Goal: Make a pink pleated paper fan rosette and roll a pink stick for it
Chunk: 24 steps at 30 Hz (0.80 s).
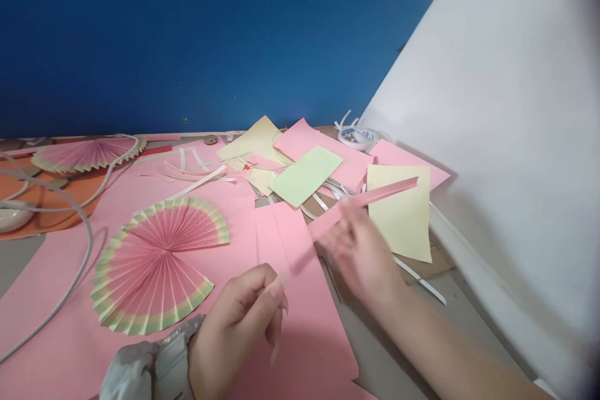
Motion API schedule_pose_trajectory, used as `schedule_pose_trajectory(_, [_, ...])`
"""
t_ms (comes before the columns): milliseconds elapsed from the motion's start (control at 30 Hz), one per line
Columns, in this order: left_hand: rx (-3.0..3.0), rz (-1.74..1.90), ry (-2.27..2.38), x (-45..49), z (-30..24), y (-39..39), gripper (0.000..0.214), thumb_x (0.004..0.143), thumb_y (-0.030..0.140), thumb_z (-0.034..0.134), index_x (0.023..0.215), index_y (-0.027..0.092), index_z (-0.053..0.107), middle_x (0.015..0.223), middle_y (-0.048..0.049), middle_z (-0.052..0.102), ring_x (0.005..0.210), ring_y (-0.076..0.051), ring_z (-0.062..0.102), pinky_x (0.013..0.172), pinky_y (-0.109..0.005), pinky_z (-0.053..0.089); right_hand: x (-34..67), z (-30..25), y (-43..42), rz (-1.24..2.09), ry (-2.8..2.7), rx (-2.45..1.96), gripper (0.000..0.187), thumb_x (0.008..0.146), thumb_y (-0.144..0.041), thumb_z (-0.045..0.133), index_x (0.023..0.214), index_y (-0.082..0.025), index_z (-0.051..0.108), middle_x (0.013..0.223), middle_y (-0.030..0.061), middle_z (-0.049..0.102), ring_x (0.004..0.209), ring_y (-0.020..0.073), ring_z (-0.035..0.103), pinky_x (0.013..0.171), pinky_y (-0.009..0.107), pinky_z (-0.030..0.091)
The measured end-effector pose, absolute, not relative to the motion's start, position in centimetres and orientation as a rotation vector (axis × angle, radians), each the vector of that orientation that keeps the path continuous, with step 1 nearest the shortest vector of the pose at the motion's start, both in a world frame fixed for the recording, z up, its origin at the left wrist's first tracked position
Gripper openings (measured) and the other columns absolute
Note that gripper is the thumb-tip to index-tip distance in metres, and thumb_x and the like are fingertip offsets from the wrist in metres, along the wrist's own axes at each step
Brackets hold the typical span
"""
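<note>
A long pink paper strip [375,195] slants from lower left up to the right above the table. My left hand [244,319] pinches its lower end between thumb and fingertips. My right hand [359,250], blurred by motion, grips the strip near its middle. Under both hands lies a flat pink sheet [304,325]. To the left a pleated pink paper fan with a pale green rim [157,262] lies open on the pink paper.
Loose yellow [403,215], green [304,175] and pink sheets and white paper offcuts litter the middle. A second pleated fan [87,153] lies at far left beside a white cable [70,275]. A roll of tape [359,136] sits by the white wall on the right.
</note>
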<state>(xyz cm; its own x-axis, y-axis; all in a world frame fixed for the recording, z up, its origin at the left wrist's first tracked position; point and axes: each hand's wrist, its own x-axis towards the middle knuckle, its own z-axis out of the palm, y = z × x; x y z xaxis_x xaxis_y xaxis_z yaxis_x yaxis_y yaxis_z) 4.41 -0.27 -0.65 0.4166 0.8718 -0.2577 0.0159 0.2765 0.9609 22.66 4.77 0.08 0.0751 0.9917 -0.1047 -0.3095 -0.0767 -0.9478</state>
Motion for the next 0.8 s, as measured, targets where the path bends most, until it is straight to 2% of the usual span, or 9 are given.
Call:
schedule_pose_trajectory(100, [1.125, 0.749, 0.953, 4.4, -0.7, -0.3, 0.033, 0.093, 0.040, 0.040, 0.067, 0.021, 0.048, 0.043, 0.0060, 0.049, 0.047, -0.011, 0.046, 0.063, -0.025, 0.041, 23.1, 0.1, 5.2, 1.306, -0.701, -1.088, 0.043, 0.084, -0.043, 0.056, 0.057, -0.022, 0.030, 0.050, -0.0092, 0.020, 0.044, 0.0096, 0.021, 0.047, 0.022, 0.028])
schedule_pose_trajectory(267, [1.048, 0.764, 0.965, 4.4, 0.0, -0.1, 0.039, 0.093, 0.048, 0.030, 0.075, 0.019, 0.050, 0.058, 0.0019, 0.055, 0.056, -0.014, 0.049, 0.058, -0.025, 0.040, 22.0, 0.7, 3.1, 1.864, -1.326, -1.007, 0.035, 0.084, -0.045, 0.055, 0.062, -0.019, 0.047, 0.053, -0.0060, 0.036, 0.047, 0.0091, 0.032, 0.047, 0.023, 0.028])
schedule_pose_trajectory(367, [1.113, 0.678, 0.962, 4.7, -0.1, 0.1, 0.032, 0.091, 0.048, 0.040, 0.075, 0.020, 0.045, 0.058, 0.0024, 0.059, 0.057, -0.013, 0.052, 0.060, -0.025, 0.041, 21.3, 1.0, 2.5, 1.813, -1.519, -1.037, 0.031, 0.088, -0.040, 0.052, 0.066, -0.018, 0.051, 0.058, -0.0052, 0.038, 0.052, 0.0090, 0.035, 0.052, 0.022, 0.030])
schedule_pose_trajectory(500, [1.150, 0.594, 0.999, 5.0, -0.7, 0.2, 0.030, 0.092, 0.041, 0.043, 0.071, 0.020, 0.042, 0.055, 0.0021, 0.062, 0.052, -0.010, 0.052, 0.056, -0.022, 0.039, 21.4, 1.1, 2.9, 1.635, -1.428, -1.235, 0.031, 0.090, -0.043, 0.048, 0.070, -0.019, 0.046, 0.060, -0.0063, 0.035, 0.052, 0.0086, 0.035, 0.051, 0.022, 0.032])
schedule_pose_trajectory(633, [1.176, 0.519, 0.948, 5.0, -1.1, 0.0, 0.027, 0.089, 0.039, 0.048, 0.070, 0.020, 0.042, 0.062, -0.0013, 0.066, 0.057, -0.012, 0.058, 0.055, -0.021, 0.040, 21.3, 1.3, 2.9, 1.429, -1.540, -1.319, 0.026, 0.089, -0.040, 0.050, 0.074, -0.020, 0.048, 0.071, -0.0027, 0.045, 0.064, 0.0118, 0.045, 0.060, 0.024, 0.037])
schedule_pose_trajectory(733, [1.310, 0.466, 0.960, 4.8, -1.0, 0.0, 0.028, 0.087, 0.037, 0.051, 0.067, 0.019, 0.045, 0.064, -0.0019, 0.063, 0.059, -0.012, 0.056, 0.054, -0.021, 0.039, 21.2, 1.3, 2.6, 1.504, -1.468, -1.252, 0.023, 0.092, -0.041, 0.046, 0.080, -0.020, 0.045, 0.075, -0.0011, 0.051, 0.070, 0.0132, 0.050, 0.063, 0.025, 0.039])
schedule_pose_trajectory(800, [1.334, 0.489, 0.930, 4.8, -0.7, -0.1, 0.024, 0.087, 0.038, 0.050, 0.073, 0.018, 0.049, 0.069, -0.0027, 0.061, 0.064, -0.014, 0.056, 0.059, -0.022, 0.041, 21.3, 1.3, 2.5, 1.594, -1.391, -1.223, 0.024, 0.092, -0.042, 0.045, 0.081, -0.021, 0.043, 0.071, -0.0024, 0.052, 0.065, 0.0122, 0.050, 0.061, 0.025, 0.039])
